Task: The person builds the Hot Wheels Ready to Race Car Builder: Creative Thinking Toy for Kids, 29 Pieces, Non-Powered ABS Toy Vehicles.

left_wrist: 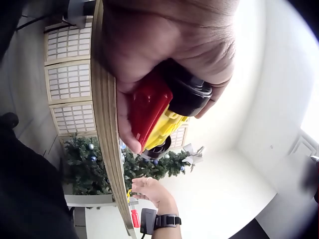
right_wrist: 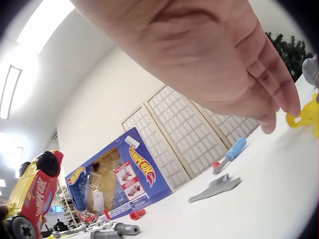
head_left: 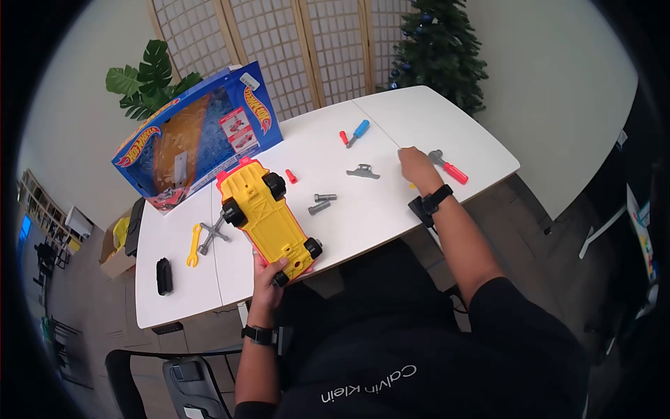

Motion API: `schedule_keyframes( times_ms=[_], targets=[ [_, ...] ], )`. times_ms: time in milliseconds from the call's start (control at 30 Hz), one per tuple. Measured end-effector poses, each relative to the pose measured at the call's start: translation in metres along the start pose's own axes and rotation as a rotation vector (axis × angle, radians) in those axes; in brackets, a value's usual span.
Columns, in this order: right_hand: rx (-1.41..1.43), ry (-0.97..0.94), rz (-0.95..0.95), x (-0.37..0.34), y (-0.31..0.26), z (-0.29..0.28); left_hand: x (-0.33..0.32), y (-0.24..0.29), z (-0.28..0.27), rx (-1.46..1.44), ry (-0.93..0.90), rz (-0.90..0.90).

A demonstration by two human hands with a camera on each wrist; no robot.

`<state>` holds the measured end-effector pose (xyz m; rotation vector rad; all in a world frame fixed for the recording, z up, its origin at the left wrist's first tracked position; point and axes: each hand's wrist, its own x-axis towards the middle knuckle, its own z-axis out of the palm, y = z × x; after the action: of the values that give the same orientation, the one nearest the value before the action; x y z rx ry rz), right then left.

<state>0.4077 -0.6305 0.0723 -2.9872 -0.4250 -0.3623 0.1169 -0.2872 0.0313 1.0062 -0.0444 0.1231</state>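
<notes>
My left hand (head_left: 266, 285) grips one end of a red and yellow toy car (head_left: 269, 220), tilted with its yellow underside and black wheels facing me. In the left wrist view, fingers curl round the car's red body beside a wheel. Over the right part of the table, my right hand (head_left: 417, 167) reaches down with relaxed fingers. Its fingertips are right by a yellow plastic piece (right_wrist: 308, 118) in the right wrist view, not closed round it. Just beyond that hand lies a toy hammer (head_left: 455, 172) with a red handle.
On the white table (head_left: 335, 244) lie a blue-handled screwdriver (head_left: 360, 130), a flat grey part (head_left: 363, 171), grey bolts (head_left: 324, 197), a small red piece (head_left: 291, 176), a yellow wrench (head_left: 193, 246), a grey cross wrench (head_left: 213, 235) and a black object (head_left: 164, 276). A Hot Wheels box (head_left: 157, 143) stands behind.
</notes>
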Motion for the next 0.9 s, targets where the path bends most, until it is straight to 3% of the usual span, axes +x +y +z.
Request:
schedule_keyframes(
  times_ms=[200,267,333,367,400,467,567,733,800,867,900],
  targets=[
    [0.123,-0.026,-0.076,0.007,0.005,0.004,0.001,-0.002,0.004,0.001,0.070,0.032],
    [0.156,0.110,-0.050,0.019,0.011,0.037,0.004,-0.004,0.001,0.008,0.049,0.057],
    [0.131,0.107,-0.098,0.015,0.004,0.036,0.001,0.003,0.008,0.014,0.003,0.031],
    [0.254,0.252,-0.236,0.017,0.011,0.054,0.003,-0.001,0.000,-0.048,0.027,0.013],
    [0.341,0.099,-0.168,0.027,0.010,0.059,0.007,-0.014,-0.016,-0.017,0.042,0.038],
    [0.337,0.093,-0.192,0.021,0.000,0.045,-0.002,0.009,0.015,0.007,0.052,0.010],
    [0.405,0.116,-0.270,0.024,-0.002,0.042,0.003,0.005,0.005,-0.058,-0.017,-0.025],
    [0.658,0.115,-0.264,-0.007,-0.014,-0.019,0.003,0.007,0.006,-0.009,0.007,0.000],
    [0.643,0.347,-0.242,-0.016,0.007,-0.042,0.003,0.004,0.005,-0.006,0.025,0.010],
    [0.542,0.361,-0.185,-0.033,0.034,-0.053,0.003,0.006,0.007,0.003,0.025,0.012],
    [0.376,0.229,-0.048,-0.045,0.044,-0.052,0.000,0.010,0.012,-0.002,0.025,-0.017]
  ],
)
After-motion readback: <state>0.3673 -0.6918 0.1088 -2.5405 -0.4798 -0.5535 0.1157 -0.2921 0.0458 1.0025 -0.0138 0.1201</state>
